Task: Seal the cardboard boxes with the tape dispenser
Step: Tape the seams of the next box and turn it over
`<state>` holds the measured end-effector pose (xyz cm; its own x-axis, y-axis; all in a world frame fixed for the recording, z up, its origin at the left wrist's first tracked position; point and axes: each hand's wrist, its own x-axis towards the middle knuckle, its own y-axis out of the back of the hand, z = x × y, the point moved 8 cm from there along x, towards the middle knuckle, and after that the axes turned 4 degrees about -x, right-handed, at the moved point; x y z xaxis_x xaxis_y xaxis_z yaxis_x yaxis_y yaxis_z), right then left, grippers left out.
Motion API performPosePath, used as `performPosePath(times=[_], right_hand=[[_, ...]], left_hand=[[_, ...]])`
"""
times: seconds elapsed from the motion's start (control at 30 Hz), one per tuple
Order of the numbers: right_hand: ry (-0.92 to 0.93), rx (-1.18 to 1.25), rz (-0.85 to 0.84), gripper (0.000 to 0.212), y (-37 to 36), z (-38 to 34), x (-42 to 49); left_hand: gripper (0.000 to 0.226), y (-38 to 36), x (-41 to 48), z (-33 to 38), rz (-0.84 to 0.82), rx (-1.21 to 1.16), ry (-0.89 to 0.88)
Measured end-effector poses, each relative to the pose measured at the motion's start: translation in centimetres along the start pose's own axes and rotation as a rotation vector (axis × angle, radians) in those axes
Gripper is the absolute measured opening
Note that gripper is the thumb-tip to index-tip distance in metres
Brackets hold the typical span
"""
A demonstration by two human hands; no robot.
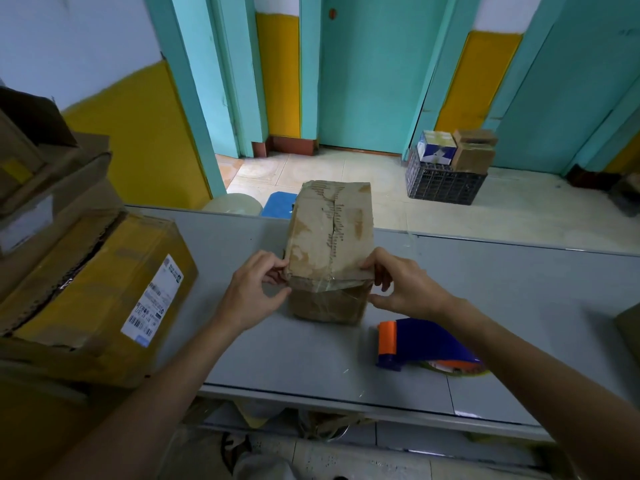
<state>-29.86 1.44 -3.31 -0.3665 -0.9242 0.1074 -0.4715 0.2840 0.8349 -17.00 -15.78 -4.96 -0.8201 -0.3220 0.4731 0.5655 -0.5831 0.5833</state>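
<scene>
From my seat, the small cardboard box (330, 223) stands mid-table, its worn brown top scuffed and split by a ragged centre seam. My left hand (251, 289) pinches the near-left top corner and my right hand (405, 289) pinches the near-right one, probably to hold the flaps flat where a glossy clear tape strip (325, 284) wraps the near edge. The blue-and-orange plastic tape dispenser (426, 344) lies near right on the smooth grey table (519, 289), within reach. A large yellowish carton (93, 289) with a shipping label (152, 297) sits left.
</scene>
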Motion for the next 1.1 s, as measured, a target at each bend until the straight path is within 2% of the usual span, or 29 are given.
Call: performPosePath(times=[0.07, 0.17, 0.3, 0.4, 0.47, 0.6, 0.7, 0.77, 0.9, 1.0, 1.1], right_hand=[[-0.066, 0.102, -0.042, 0.033, 0.0, 0.6, 0.0], [-0.129, 0.18, 0.076, 0.028, 0.0, 1.0, 0.1], [-0.033, -0.067, 0.141, 0.031, -1.1, 0.8, 0.0], [0.019, -0.121, 0.212, 0.031, -1.2, 0.8, -0.2], [0.033, -0.117, 0.21, 0.034, -1.2, 0.7, -0.2], [-0.036, -0.036, 0.191, 0.053, -1.0, 1.0, 0.2], [-0.043, -0.035, 0.356, 0.039, -0.8, 0.7, 0.3], [-0.083, 0.023, 0.387, 0.036, -0.5, 1.0, 0.7], [-0.141, 0.075, 0.281, 0.041, 0.1, 1.7, 1.4], [-0.035, -0.053, 0.361, 0.032, 0.1, 1.0, 1.2], [0.024, -0.128, 0.417, 0.04, -0.4, 0.4, 0.9]], left_hand=[[0.034, 0.0, -0.2, 0.1, -0.003, -0.105, 0.038], [0.037, 0.1, -0.1, -0.5, 0.086, -0.175, 0.111], [0.033, -0.2, 0.2, -0.1, 0.167, 0.052, -0.017], [0.04, -0.7, 0.3, 0.5, 0.171, 0.181, -0.165], [0.041, -1.2, 0.0, 0.5, 0.164, 0.201, -0.17], [0.052, -1.6, -0.5, 0.0, 0.177, 0.088, -0.065], [0.05, -1.3, 0.1, -0.1, 0.257, 0.117, -0.002], [0.049, -1.1, 0.6, -0.3, 0.269, 0.166, 0.049], [0.067, -1.8, 1.0, -1.5, 0.126, 0.13, 0.179], [0.066, -3.7, 1.0, -2.4, -0.025, -0.091, 0.278], [0.062, -3.6, 1.0, -1.7, 0.018, -0.196, 0.316]])
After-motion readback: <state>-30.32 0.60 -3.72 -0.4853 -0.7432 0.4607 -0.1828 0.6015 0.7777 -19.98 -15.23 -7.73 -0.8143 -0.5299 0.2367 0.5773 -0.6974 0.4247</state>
